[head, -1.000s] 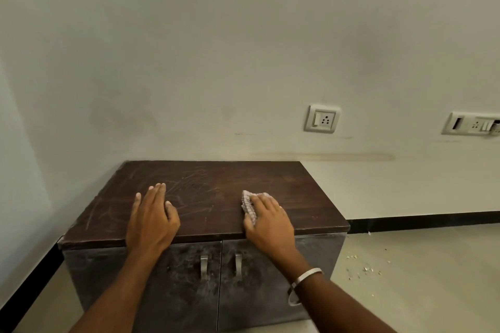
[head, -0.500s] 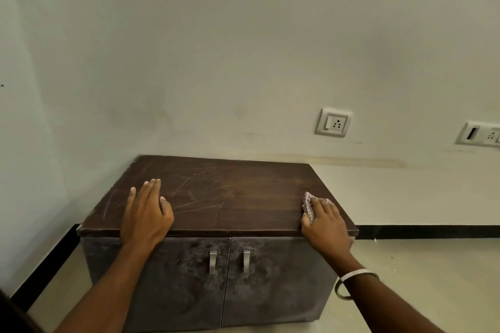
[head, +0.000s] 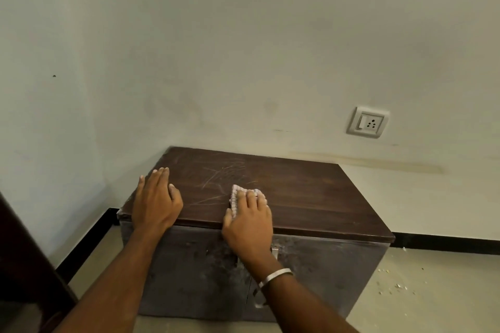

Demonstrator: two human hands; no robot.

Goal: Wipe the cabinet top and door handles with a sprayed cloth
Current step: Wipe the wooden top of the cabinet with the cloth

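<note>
The right hand (head: 247, 217) lies flat at the centre of the frame, fingers straight and pressing a pale, nubbly cloth (head: 234, 199) onto the dark cabinet top (head: 297, 192); only the cloth's left edge and far fringe peek out from under the fingers. The cloth sits near the front edge, a little left of the top's middle. The left hand (head: 157, 201) rests open, palm down, on the top's left front corner, just beside the right hand and holding nothing.

The top's long axis runs from left to right across the frame, and the widest stretch of it lies to the right of the cloth, with faint scratches just beyond the fingers. So the right hand is the nearer one for a sweep along that axis. Directly below its wrist, one door handle (head: 275, 253) shows on the dusty grey door (head: 324, 270); the other is hidden behind the forearm. A wall socket (head: 368, 122) sits at the upper right.
</note>
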